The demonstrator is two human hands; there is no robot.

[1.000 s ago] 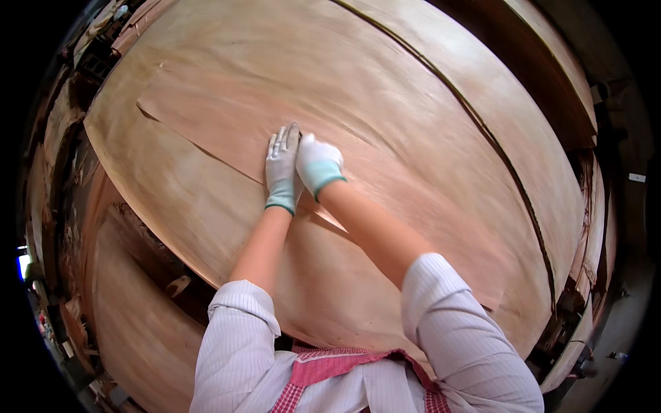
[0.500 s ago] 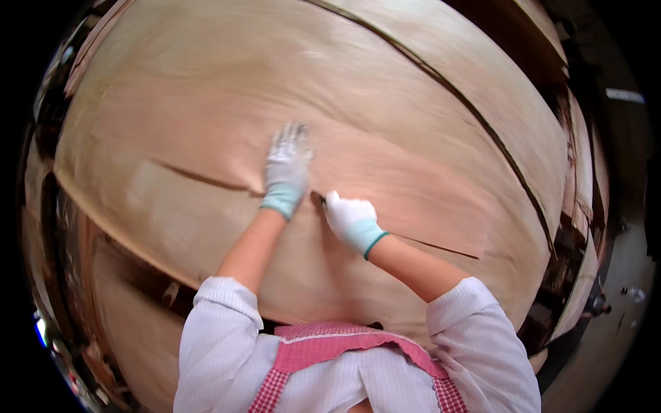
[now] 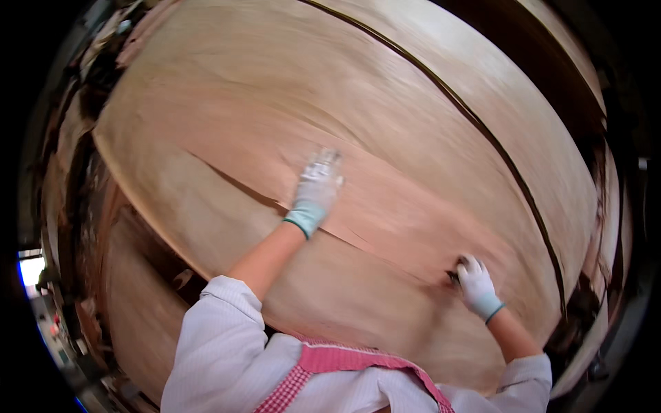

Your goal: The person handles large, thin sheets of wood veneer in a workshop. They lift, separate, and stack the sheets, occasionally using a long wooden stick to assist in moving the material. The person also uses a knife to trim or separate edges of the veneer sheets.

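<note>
My left hand (image 3: 318,186), in a white glove with a pale green cuff, lies with fingers stretched out on a long pinkish strip of wood veneer (image 3: 399,213). The strip rests on a large, paler veneer sheet (image 3: 358,303), and its near edge lifts a little left of that hand. Farther right, my gloved right hand (image 3: 476,282) is closed around a small dark tool (image 3: 452,277) close to the strip's near edge. Most of the tool is hidden in the fingers, so its exact kind cannot be made out.
A long dark line (image 3: 447,89) curves across the far part of the large sheet. At the lower left, another veneer sheet (image 3: 138,303) sits beyond a dark gap. Stacked sheets (image 3: 606,199) stand along the right side.
My right hand has moved well to the right along the strip's near edge with the tool, away from my left hand. The view has turned and shifted; my left hand stays flat on the strip.
</note>
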